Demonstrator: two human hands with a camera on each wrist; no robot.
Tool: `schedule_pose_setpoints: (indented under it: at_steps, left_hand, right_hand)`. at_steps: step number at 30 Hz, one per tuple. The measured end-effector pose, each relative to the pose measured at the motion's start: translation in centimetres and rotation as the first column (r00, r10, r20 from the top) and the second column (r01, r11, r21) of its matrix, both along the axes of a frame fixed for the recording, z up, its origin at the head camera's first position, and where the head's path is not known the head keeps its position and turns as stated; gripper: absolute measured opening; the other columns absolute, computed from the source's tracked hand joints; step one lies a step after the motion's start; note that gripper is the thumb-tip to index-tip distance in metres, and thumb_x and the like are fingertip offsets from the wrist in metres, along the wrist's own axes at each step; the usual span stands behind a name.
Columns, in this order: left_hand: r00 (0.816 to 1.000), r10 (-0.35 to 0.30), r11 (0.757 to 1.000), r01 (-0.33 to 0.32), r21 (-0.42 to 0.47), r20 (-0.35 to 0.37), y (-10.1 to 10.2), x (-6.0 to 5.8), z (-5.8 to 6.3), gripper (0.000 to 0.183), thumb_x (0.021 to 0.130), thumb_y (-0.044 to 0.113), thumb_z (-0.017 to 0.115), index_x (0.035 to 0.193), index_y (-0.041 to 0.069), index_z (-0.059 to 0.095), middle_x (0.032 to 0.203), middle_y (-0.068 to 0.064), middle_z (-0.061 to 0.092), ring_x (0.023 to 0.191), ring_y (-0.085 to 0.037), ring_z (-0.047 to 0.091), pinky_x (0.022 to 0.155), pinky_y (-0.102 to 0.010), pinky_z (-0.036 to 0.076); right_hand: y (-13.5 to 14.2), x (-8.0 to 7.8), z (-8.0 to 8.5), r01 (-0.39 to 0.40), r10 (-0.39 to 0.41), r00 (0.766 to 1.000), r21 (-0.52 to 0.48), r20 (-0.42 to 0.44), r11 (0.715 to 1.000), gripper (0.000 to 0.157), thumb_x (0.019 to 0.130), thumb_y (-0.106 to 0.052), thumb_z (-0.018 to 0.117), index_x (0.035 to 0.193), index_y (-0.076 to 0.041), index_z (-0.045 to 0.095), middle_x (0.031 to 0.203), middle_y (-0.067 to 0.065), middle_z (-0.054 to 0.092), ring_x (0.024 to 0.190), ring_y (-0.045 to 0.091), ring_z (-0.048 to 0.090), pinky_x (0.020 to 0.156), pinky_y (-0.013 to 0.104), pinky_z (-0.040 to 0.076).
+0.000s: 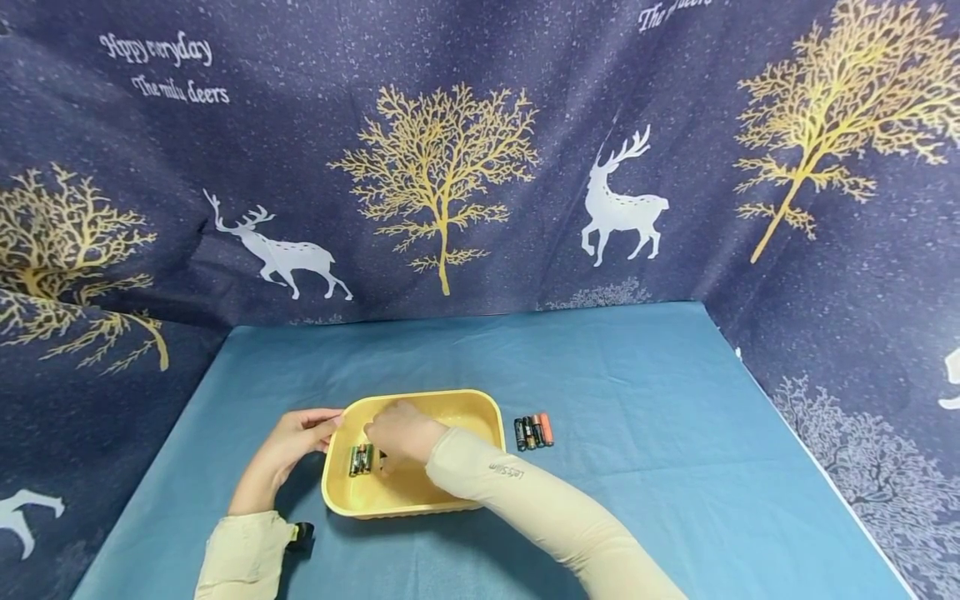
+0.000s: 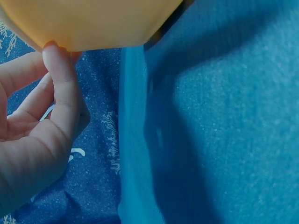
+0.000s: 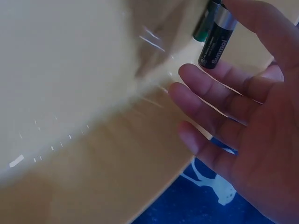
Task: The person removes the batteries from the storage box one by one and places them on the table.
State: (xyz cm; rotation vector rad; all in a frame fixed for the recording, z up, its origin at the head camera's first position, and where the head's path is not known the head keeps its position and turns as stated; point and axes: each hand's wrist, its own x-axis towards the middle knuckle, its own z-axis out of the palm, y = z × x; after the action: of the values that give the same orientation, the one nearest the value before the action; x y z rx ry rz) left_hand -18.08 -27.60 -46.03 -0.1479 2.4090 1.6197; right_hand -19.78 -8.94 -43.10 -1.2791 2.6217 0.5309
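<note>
A yellow plastic basin point(image 1: 405, 510) stands on the blue cloth in the head view. Its left rim is pinched between the thumb and fingers of my left hand point(image 1: 288, 446), seen closer in the left wrist view. My right hand point(image 1: 405, 432) is down inside the basin, in its left half. Between thumb and index finger it pinches a black battery point(image 3: 217, 42) with a silver band and "Sunmol" lettering; the other fingers are spread. Green-and-black batteries point(image 1: 361, 460) lie side by side on the basin floor, left of this hand. Another battery point(image 3: 202, 29) shows just behind the held one.
To the right of the basin, several batteries point(image 1: 533, 432) lie in a row on the blue cloth point(image 1: 637, 450), one of them orange-red. A dark curtain point(image 1: 480, 167) with trees and deer rises behind the table. The right sleeve point(image 1: 540, 517) crosses the basin's front right rim.
</note>
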Motion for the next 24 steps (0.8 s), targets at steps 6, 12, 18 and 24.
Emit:
schedule_pose_setpoints:
  at_steps: [6,12,18,24]
  left_hand:
    - [1.000,0.000,1.000,0.000,-0.017,0.004,-0.1,-0.1,-0.1,0.045,0.096,0.019,0.061,0.127,-0.012,0.055,0.098,-0.010,0.070,0.073,-0.015,0.064,0.066,-0.032,0.055]
    - [1.000,0.009,1.000,-0.009,-0.019,0.000,0.0,0.0,0.1,0.044,0.096,0.019,0.061,0.126,-0.013,0.056,0.099,-0.012,0.070,0.073,-0.016,0.064,0.066,-0.032,0.055]
    - [1.000,0.016,1.000,-0.016,-0.014,0.005,0.2,0.1,0.3,0.043,0.096,0.018,0.061,0.126,-0.013,0.055,0.099,-0.013,0.070,0.073,-0.016,0.065,0.066,-0.032,0.055]
    - [1.000,0.014,1.000,-0.013,-0.010,0.007,0.2,0.1,0.3,0.042,0.096,0.017,0.060,0.126,-0.013,0.056,0.099,-0.013,0.070,0.073,-0.016,0.064,0.066,-0.031,0.055]
  right_hand:
    - [0.9,0.2,1.2,-0.014,0.014,1.000,-0.035,-0.006,0.999,0.048,0.078,-0.053,0.074,0.115,-0.025,0.061,0.102,-0.010,0.063,0.097,0.008,0.058,0.092,0.026,0.043]
    - [1.8,0.2,2.6,0.012,-0.010,1.000,-0.052,0.025,0.999,0.055,0.079,-0.051,0.074,0.125,-0.023,0.059,0.111,-0.009,0.063,0.106,0.009,0.058,0.099,0.031,0.041]
    - [2.8,0.0,3.8,0.043,-0.040,0.998,-0.069,0.045,0.997,0.056,0.082,-0.048,0.073,0.129,-0.024,0.057,0.112,-0.008,0.062,0.101,0.011,0.058,0.091,0.029,0.042]
    - [4.3,-0.4,4.6,0.061,-0.053,0.996,-0.116,0.072,0.991,0.059,0.083,-0.046,0.073,0.134,-0.023,0.055,0.117,-0.006,0.061,0.102,0.014,0.058,0.095,0.032,0.042]
